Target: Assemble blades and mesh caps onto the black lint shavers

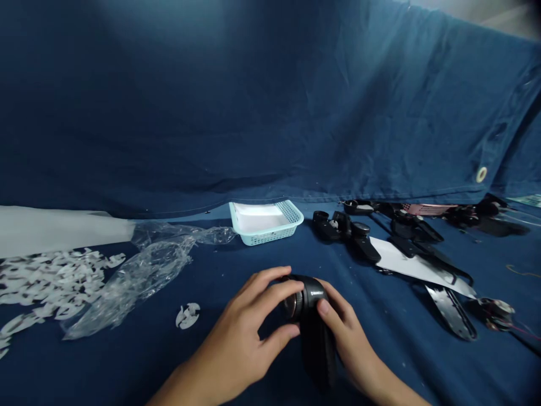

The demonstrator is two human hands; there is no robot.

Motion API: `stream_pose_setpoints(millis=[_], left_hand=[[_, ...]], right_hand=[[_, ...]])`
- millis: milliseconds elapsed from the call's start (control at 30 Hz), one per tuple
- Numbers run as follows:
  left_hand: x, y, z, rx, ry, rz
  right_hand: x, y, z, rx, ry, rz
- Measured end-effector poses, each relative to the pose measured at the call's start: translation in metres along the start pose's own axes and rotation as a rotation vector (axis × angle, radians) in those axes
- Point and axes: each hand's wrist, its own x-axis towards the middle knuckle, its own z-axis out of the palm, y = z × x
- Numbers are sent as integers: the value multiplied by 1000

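My left hand (243,332) and my right hand (344,335) both grip a black device (310,316) with a round head and a flat black handle, low in the middle of the blue cloth. The left fingers wrap over the round head, where a shiny ring shows. The right thumb and fingers clamp the head's other side. The handle runs down between my wrists. A small white plastic piece (187,315) lies on the cloth just left of my left hand.
A pale turquoise basket (291,217) stands behind my hands. Crumpled clear plastic film (143,270) and a heap of several white plastic pieces (51,279) lie at left. Several similar black devices (359,234) and a white sheet (406,262) lie at right. A blue cloth curtain (270,96) hangs behind.
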Motion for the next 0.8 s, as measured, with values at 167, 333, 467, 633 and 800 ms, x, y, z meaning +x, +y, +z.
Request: stream_pose_setpoints(millis=[167, 333, 467, 633, 800], left_hand=[[-4, 3, 2, 15, 55, 101], [-2, -1, 5, -98, 223, -165], [3, -3, -1, -224, 60, -371], [6, -6, -4, -377, -37, -326], [11, -9, 0, -450, -14, -458]], right_hand=[[0, -3, 3, 98, -25, 69], [-6, 1, 3, 15, 22, -9], [-9, 3, 2, -42, 37, -43], [-6, 4, 2, -87, 83, -38], [-8, 6, 1, -166, 46, -56]])
